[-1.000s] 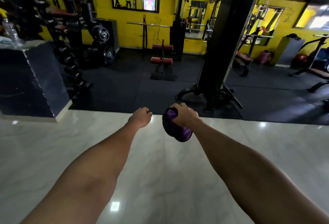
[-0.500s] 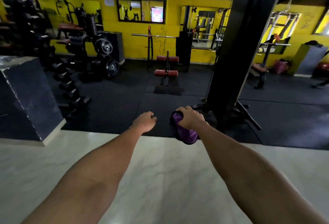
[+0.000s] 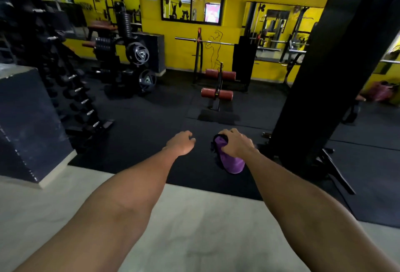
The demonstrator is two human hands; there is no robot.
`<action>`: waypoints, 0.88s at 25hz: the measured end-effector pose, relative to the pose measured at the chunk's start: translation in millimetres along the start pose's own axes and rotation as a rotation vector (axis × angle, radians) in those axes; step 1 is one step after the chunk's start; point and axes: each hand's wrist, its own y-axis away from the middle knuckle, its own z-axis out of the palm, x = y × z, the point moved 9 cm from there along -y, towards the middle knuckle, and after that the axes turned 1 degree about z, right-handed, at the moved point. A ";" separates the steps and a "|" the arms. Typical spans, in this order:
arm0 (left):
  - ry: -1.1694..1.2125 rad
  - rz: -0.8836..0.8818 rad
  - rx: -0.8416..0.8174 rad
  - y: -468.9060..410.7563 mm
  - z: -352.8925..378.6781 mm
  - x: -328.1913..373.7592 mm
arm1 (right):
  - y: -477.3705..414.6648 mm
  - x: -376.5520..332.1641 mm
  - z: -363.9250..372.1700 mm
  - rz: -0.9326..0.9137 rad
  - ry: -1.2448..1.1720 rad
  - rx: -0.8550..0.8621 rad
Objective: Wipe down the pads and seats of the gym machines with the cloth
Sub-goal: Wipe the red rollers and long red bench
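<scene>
Fingers (image 3: 226,134) of the right hand (image 3: 237,145) curl round a bunched purple cloth (image 3: 232,162), which hangs below the palm just right of the frame's centre. The left hand (image 3: 180,142) floats beside it, apart from it, loosely curled and holding nothing. Both forearms reach forward over the edge where pale floor (image 3: 194,228) in the lower frame meets black rubber matting (image 3: 151,120). No pad or seat is within reach, so the step in hand appears to be the approach to a first machine. The nearest padded piece looks to be the roller-pad bench (image 3: 217,94), above the hands in the middle of the frame, with two pairs of red rollers. More reddish pads sit on a machine (image 3: 99,27) in the upper left, beside the plate rack (image 3: 138,54). A thick black upright (image 3: 324,77) fills the right side, its base legs splayed on the matting near the cloth hand, a likely trip point. To do this well, the person would probably shake the wad out flat before contact, since a balled cloth touches little surface. The free left hand could then steady each roller, which may spin, while the right wipes all round it. A dumbbell rack (image 3: 80,98) and a dark box (image 3: 28,120) stand at the left edge.
</scene>
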 end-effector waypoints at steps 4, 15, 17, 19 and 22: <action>0.042 -0.044 -0.027 -122.8 -23.7 -17.6 | -121.5 3.6 -6.3 0.009 -0.021 0.004; -0.164 -0.017 -0.046 -409.0 -84.4 -24.1 | -427.9 20.7 -15.1 -0.006 -0.033 -0.007; -0.188 0.015 -0.017 -468.3 -98.4 -10.0 | -481.8 31.8 -13.9 0.009 -0.012 -0.008; -0.177 0.035 -0.006 -530.5 -111.2 2.9 | -542.5 42.6 -19.1 0.015 -0.007 -0.014; -0.178 -0.002 -0.018 -613.6 -121.5 3.0 | -629.3 56.7 -37.7 0.009 -0.006 -0.026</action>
